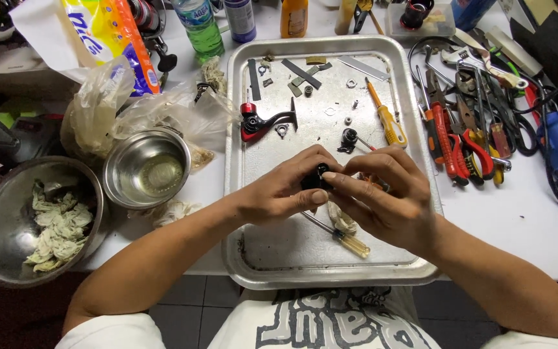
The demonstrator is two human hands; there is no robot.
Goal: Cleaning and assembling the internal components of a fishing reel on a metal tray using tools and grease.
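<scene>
Holding a small black part [318, 176] between them, left hand [279, 190] and right hand [382, 194] pinch it over a metal tray [240, 161] of screwdrivers [387, 121] and small parts; the nearby bowl [8, 220] holds crumpled wipes [56, 226].

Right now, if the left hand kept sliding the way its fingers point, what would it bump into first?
The left hand points rightward, so it would meet the right hand first; their fingers already touch around the small black part held above the metal tray.
</scene>
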